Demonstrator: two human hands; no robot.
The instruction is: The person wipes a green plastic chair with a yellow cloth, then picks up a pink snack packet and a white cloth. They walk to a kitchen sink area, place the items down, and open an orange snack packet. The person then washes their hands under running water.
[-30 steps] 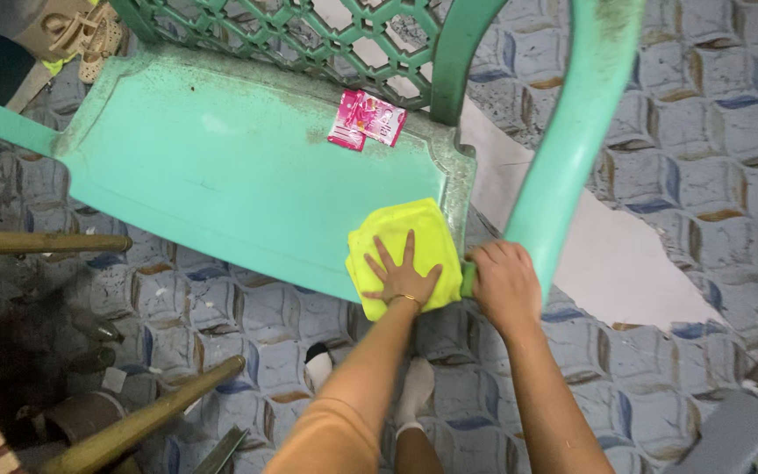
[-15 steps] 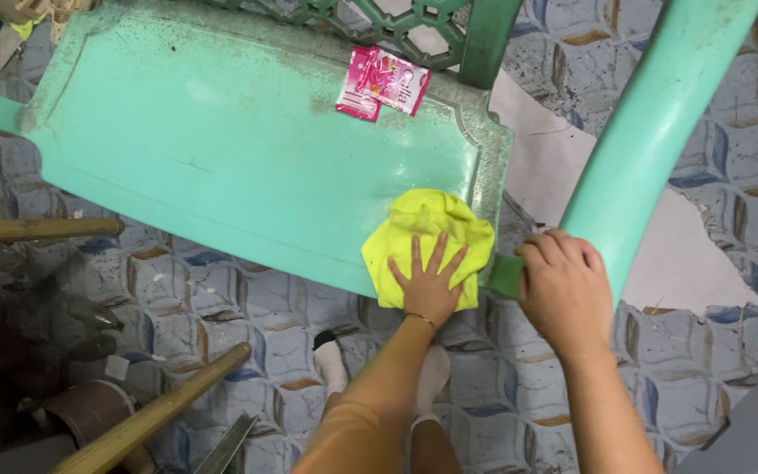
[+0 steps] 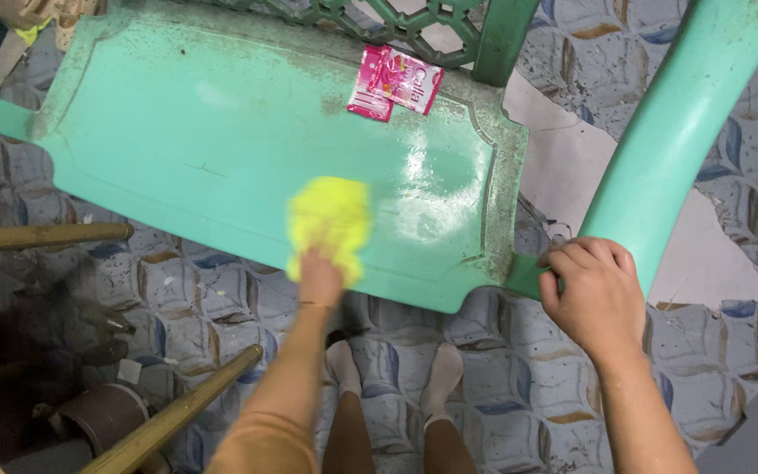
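Note:
A green plastic chair (image 3: 221, 132) with a lattice back fills the upper view. My left hand (image 3: 319, 272) presses a yellow cloth (image 3: 330, 219) flat on the seat near its front edge; both are blurred by motion. A wet shiny patch (image 3: 436, 189) lies on the seat to the right of the cloth. My right hand (image 3: 591, 294) grips the chair's front right corner below the armrest (image 3: 677, 132). Two pink sachets (image 3: 394, 82) lie at the back of the seat.
Patterned blue floor covering (image 3: 730, 61) lies under the chair, with a torn bare patch (image 3: 704, 263) at the right. Wooden poles (image 3: 37, 235) and dark clutter are at the lower left. My feet in white socks (image 3: 440, 373) stand below the seat.
My left hand has slid the yellow cloth leftward along the seat's front, leaving a wet sheen behind. My right hand keeps its hold on the corner.

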